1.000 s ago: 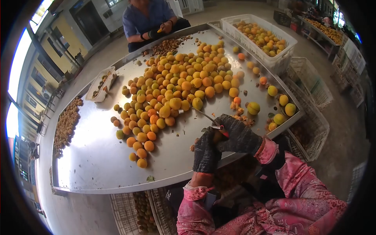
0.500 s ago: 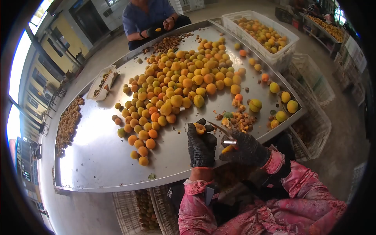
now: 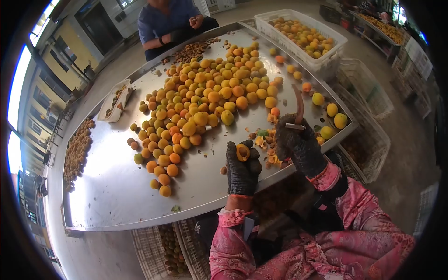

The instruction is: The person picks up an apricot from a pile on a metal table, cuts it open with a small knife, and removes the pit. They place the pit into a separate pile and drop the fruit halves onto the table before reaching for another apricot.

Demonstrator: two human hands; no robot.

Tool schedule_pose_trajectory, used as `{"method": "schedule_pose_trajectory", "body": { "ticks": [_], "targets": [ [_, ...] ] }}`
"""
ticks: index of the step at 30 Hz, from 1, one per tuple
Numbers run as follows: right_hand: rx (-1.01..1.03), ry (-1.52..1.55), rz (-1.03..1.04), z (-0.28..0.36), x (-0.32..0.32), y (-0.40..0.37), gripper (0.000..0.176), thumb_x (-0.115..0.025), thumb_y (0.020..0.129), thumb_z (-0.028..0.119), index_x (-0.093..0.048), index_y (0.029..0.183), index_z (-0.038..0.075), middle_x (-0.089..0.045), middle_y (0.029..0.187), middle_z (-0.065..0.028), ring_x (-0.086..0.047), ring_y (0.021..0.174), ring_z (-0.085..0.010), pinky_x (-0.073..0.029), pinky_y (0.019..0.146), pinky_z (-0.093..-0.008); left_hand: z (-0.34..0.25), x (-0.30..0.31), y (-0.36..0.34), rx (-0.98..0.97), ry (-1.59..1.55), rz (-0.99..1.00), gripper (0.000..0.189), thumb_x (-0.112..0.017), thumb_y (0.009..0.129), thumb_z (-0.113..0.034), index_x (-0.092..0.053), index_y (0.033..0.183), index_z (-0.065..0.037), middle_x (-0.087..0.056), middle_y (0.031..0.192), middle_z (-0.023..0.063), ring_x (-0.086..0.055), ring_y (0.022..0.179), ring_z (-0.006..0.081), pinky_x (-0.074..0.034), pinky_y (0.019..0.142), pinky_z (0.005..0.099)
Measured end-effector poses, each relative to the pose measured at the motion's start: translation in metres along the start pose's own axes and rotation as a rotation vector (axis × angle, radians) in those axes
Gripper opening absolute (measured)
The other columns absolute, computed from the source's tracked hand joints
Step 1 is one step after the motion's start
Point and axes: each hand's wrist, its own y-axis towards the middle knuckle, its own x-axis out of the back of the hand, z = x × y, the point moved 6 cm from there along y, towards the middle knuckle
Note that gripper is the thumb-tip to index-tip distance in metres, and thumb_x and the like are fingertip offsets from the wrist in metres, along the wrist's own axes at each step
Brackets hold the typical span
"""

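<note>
- Fingers, left: dark-gloved left hand (image 3: 242,175), seen through my head camera; thumb and fingers closed lightly about a halved orange fruit with a hollowed cut face (image 3: 242,153), turned up into view.
- Fingers, right: dark-gloved right hand (image 3: 301,147), curled shut around a curved brownish knife with a bright metal band (image 3: 298,105); blade points away from me, its handle mostly hidden by the glove.
- Landmark: large heap of round yellow-orange fruit (image 3: 200,102), mid-table. The halved fruit is on my side of it, above the near edge of the silver metal table (image 3: 116,200).
- Right of the heap: torn orange flesh scraps (image 3: 270,144), near the right hand; loose larger yellow fruit (image 3: 332,110) beyond them.
- Left of the heap: shallow white plastic tray (image 3: 109,117); bank of small brown pieces (image 3: 77,156) farther left.
- Beyond the heap: person in a blue shirt (image 3: 161,23); white plastic crate of fruit (image 3: 333,49), far right.
- Handling, fruit: I judge it light, soft, easily bruised, slippery where cut; best held by the outer skin, gently.
- Handling, knife: stiff and light, I would say; hold behind the metal band, clear of the blade.
</note>
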Motion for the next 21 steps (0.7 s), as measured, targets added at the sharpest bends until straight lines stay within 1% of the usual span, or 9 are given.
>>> {"method": "schedule_pose_trajectory", "body": {
  "ticks": [4,10,12,13,15,16,18,19,21],
  "targets": [
    [0.138,0.288,-0.073,-0.007,-0.007,0.027,0.022,-0.062,0.081,0.013,-0.055,0.101,0.005,-0.055,0.07,-0.0015,-0.049,0.048,-0.0098,-0.041,0.043,-0.0228,0.01,0.001,0.001,0.021,-0.031,0.045,0.048,-0.038,0.09,-0.045,-0.056,0.101,-0.002,-0.055,0.075,0.0056,-0.05,0.057,0.0136,-0.042,0.049,0.0238],
    [0.173,0.397,-0.113,-0.018,-0.016,0.052,0.019,-0.057,0.082,0.015,-0.053,0.099,0.008,-0.049,0.061,-0.0002,-0.042,0.042,-0.0104,-0.036,0.04,-0.0251,0.01,0.0,-0.001,-0.185,0.138,0.03,0.042,-0.04,0.09,-0.04,-0.054,0.101,-0.001,-0.054,0.075,0.0037,-0.049,0.057,0.0146,-0.042,0.051,0.0249],
    [0.203,0.382,-0.101,-0.022,-0.017,0.055,0.017,-0.056,0.083,0.015,-0.053,0.099,0.009,-0.047,0.06,0.0002,-0.04,0.041,-0.0102,-0.036,0.04,-0.0256,-0.009,-0.017,-0.016,-0.621,0.737,-0.04,0.034,-0.046,0.088,-0.035,-0.054,0.096,-0.003,-0.053,0.074,0.0036,-0.05,0.058,0.0153,-0.044,0.053,0.026],
    [0.212,0.375,-0.128,-0.024,-0.016,0.055,0.016,-0.056,0.083,0.014,-0.052,0.098,0.009,-0.046,0.059,0.0005,-0.038,0.04,-0.0101,-0.035,0.04,-0.0255,-0.009,-0.015,-0.013,-0.619,0.739,-0.042,0.034,-0.046,0.088,-0.035,-0.054,0.096,-0.003,-0.053,0.074,0.0036,-0.05,0.058,0.0153,-0.044,0.053,0.026],
    [0.219,0.367,-0.155,-0.027,-0.016,0.056,0.016,-0.055,0.083,0.014,-0.052,0.098,0.01,-0.044,0.058,0.0009,-0.037,0.04,-0.0099,-0.035,0.04,-0.0254,0.012,0.005,0.003,-0.205,-0.031,-0.076,0.029,-0.051,0.087,-0.033,-0.053,0.091,-0.004,-0.052,0.073,0.0028,-0.05,0.06,0.0145,-0.044,0.056,0.0246],
    [0.215,0.389,-0.186,-0.029,-0.015,0.055,0.015,-0.055,0.083,0.014,-0.052,0.098,0.01,-0.043,0.058,0.0012,-0.036,0.04,-0.0097,-0.034,0.039,-0.025,0.013,0.006,0.001,-0.204,-0.031,-0.077,0.029,-0.051,0.087,-0.033,-0.053,0.091,-0.004,-0.052,0.073,0.0028,-0.05,0.06,0.0145,-0.044,0.056,0.0246],
    [0.212,0.412,-0.218,-0.031,-0.013,0.056,0.015,-0.055,0.083,0.014,-0.052,0.097,0.011,-0.043,0.057,0.0015,-0.036,0.04,-0.0094,-0.034,0.039,-0.0246,-0.016,-0.021,-0.03,-0.972,1.229,-0.192,0.031,-0.051,0.087,-0.036,-0.053,0.089,-0.005,-0.051,0.071,0.0016,-0.051,0.062,0.0138,-0.043,0.057,0.0236],
    [0.181,0.441,-0.254,-0.034,-0.011,0.057,0.014,-0.055,0.083,0.014,-0.052,0.096,0.011,-0.042,0.057,0.0018,-0.036,0.04,-0.009,-0.033,0.038,-0.0242,-0.018,-0.024,-0.03,-0.971,1.23,-0.191,0.031,-0.051,0.087,-0.036,-0.053,0.089,-0.005,-0.051,0.071,0.0016,-0.051,0.062,0.0138,-0.043,0.057,0.0236],
    [0.148,0.469,-0.291,-0.041,-0.008,0.059,0.012,-0.055,0.083,0.014,-0.052,0.095,0.011,-0.042,0.058,0.0022,-0.035,0.04,-0.0086,-0.033,0.038,-0.0238,0.011,-0.001,-0.007,-0.176,-0.097,-0.108,0.031,-0.052,0.087,-0.037,-0.052,0.086,-0.006,-0.049,0.069,-0.0003,-0.05,0.061,0.0132,-0.042,0.054,0.0233]
  ]
}}
